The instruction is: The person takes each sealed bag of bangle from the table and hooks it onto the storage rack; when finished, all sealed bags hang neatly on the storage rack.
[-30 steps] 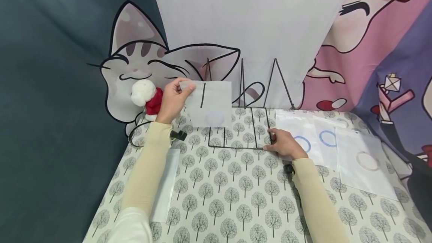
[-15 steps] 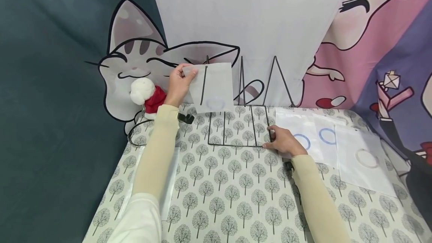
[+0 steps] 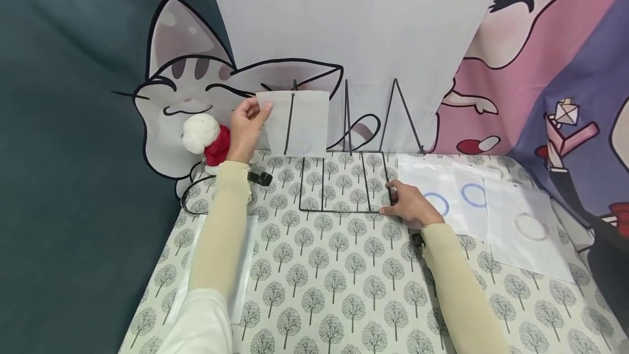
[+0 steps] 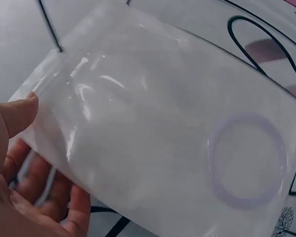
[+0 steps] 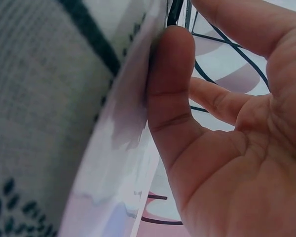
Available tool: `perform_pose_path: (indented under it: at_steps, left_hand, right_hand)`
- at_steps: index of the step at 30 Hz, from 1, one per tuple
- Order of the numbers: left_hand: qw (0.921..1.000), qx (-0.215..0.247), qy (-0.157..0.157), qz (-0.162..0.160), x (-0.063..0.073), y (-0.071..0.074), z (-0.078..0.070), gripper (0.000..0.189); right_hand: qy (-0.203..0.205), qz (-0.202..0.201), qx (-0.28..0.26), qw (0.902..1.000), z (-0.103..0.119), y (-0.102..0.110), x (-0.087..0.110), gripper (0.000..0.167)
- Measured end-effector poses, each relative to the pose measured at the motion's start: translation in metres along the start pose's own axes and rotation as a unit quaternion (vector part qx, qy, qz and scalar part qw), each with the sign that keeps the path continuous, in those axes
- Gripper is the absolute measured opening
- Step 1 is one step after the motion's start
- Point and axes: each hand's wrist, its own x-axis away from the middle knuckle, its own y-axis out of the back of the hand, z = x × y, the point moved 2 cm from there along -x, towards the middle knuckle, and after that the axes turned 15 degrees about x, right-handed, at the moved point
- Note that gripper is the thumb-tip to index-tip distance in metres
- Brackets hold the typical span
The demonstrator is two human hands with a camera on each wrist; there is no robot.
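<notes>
My left hand [image 3: 247, 127] pinches the upper left corner of a clear zip bag [image 3: 314, 124]. A pale purple ring [image 4: 212, 168] shows in the bag in the left wrist view. The bag is up at the left prong of a black wire display rack [image 3: 339, 211]; the prong's tip stands above the bag's top edge, and a black wire meets that edge in the left wrist view. With thumb and fingers, my right hand [image 3: 411, 204] holds the rack's right front corner, low at the tabletop. The rack's other prongs are bare.
Bags with blue rings [image 3: 437, 204] and a bag with a pale beige ring [image 3: 530, 226] lie at the right. More clear bags [image 3: 245, 266] lie under the left forearm. A white plush toy in red [image 3: 216, 143] stands at the back left, before a printed curtain [image 3: 368, 15].
My left hand has raised the bag and brought it up against the rack's left prong, its front now flatter to view. The right hand has stayed on the rack's corner.
</notes>
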Motion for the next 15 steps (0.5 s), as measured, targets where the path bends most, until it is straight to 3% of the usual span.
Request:
perform_pose_path:
  at_steps: [8,15]
  left_hand:
    - [0.9989,0.006,0.004,-0.047,0.044,0.045,-0.02,0.021]
    - [0.9981,-0.046,0.04,-0.006,0.085,0.073,-0.025,0.02]
  right_hand:
    - [0.005,0.004,-0.003,1.0,0.001,0.002,-0.003,0.088]
    - [-0.004,0.009,-0.012,0.9999,0.001,0.0,-0.002,0.087]
